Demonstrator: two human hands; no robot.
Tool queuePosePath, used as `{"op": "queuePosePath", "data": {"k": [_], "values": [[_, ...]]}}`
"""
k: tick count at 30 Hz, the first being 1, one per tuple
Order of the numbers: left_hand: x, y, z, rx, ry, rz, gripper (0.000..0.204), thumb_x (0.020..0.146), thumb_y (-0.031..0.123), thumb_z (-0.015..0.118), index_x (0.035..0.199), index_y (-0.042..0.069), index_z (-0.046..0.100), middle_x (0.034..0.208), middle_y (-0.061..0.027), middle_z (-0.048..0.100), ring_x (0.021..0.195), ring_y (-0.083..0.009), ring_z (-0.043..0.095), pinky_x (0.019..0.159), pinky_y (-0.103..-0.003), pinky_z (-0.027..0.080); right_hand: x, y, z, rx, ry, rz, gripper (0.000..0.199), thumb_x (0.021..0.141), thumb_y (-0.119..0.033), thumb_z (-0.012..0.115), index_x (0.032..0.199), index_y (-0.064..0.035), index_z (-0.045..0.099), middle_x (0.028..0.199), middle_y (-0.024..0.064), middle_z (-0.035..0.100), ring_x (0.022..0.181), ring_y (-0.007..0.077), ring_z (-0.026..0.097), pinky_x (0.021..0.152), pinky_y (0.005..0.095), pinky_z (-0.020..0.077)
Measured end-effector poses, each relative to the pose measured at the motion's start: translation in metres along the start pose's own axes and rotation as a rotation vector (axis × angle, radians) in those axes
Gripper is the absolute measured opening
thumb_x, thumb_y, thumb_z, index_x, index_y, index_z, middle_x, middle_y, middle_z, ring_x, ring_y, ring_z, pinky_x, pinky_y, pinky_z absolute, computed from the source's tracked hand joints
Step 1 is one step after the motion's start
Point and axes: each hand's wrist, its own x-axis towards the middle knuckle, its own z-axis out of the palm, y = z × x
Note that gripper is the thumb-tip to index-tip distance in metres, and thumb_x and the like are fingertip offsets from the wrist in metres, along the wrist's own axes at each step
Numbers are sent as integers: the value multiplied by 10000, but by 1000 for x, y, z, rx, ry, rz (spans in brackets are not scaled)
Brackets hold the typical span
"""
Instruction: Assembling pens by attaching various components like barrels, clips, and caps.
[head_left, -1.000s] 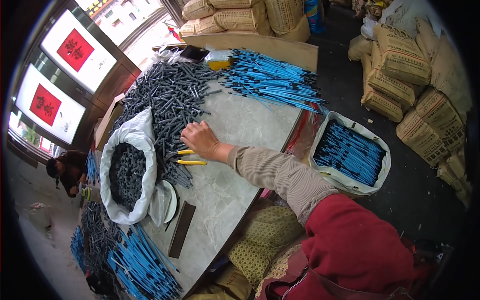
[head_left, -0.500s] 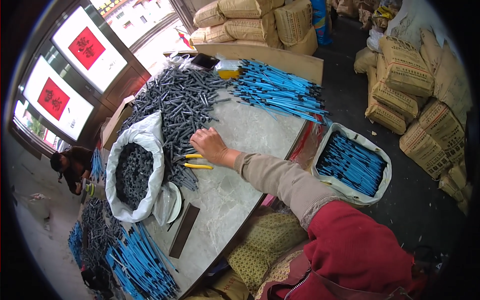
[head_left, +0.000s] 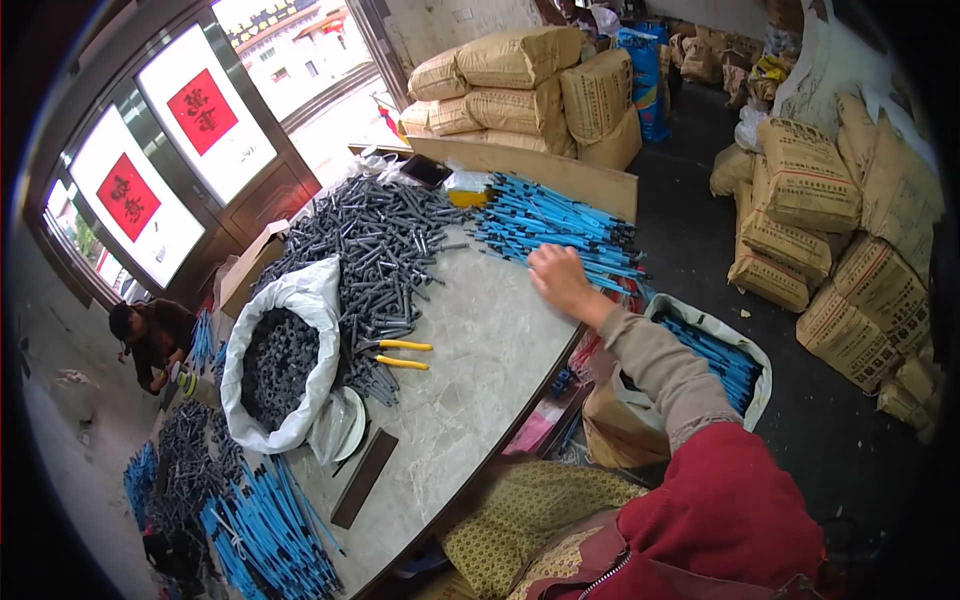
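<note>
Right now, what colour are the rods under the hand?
Bright blue rods, seen in the head view; the hand rests on them.

My right hand (head_left: 558,282) lay with spread fingers at the near edge of the blue rods (head_left: 545,222), which blocked the way beyond it up to the wooden board (head_left: 560,172). To its left the marble table (head_left: 480,350) was bare, so there I could pass freely. Further left, the heap of grey parts (head_left: 375,245) closed the way, and the yellow-handled pliers (head_left: 400,353) lay at its edge. The white sack (head_left: 285,350) stood behind them. Nearer to me the table edge was free; a dark flat bar (head_left: 364,477) lay far left.
</note>
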Motion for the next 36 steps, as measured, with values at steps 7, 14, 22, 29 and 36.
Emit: {"op": "queuePosePath", "data": {"k": [7,14,22,29,36], "values": [[-7,16,25,107,98,50,672,987,320,640,1538,79,340,1494,-141,485,1377,-338,431,1174,-536,267,7,55,-46,-187,19,-48,233,872,-264,696,1017,-89,647,1021,94,589,1020,288,571,814,433,428],[4,30,38,-303,-647,-234,270,963,197,676,1169,29,628,1142,-153,618,1012,-341,585,902,-460,478,75,89,-41,-97,-147,197,750,790,-649,723,1246,-59,633,1222,159,598,1174,349,542,971,480,408],[-112,35,-20,-272,-1086,-590,148,921,86,723,1040,1,707,1084,-191,645,928,-359,620,821,-436,526,73,117,-9,-85,-344,297,1120,696,-822,675,1464,-32,472,1386,261,532,1310,428,467,1074,545,328],[-132,44,-39,-233,-1111,-772,150,886,21,727,1034,19,709,1083,-187,645,946,-373,623,818,-444,527,65,91,-29,-80,-446,332,1128,686,-823,684,1494,-70,458,1361,258,542,1281,419,477,1061,528,330],[-140,52,-39,-298,-1094,-772,156,868,24,734,1019,12,699,1075,-185,643,953,-377,625,815,-450,531,34,61,-43,-30,-405,241,1081,685,-796,706,1472,-88,488,1230,225,605,1163,378,535,1002,499,355]]}}
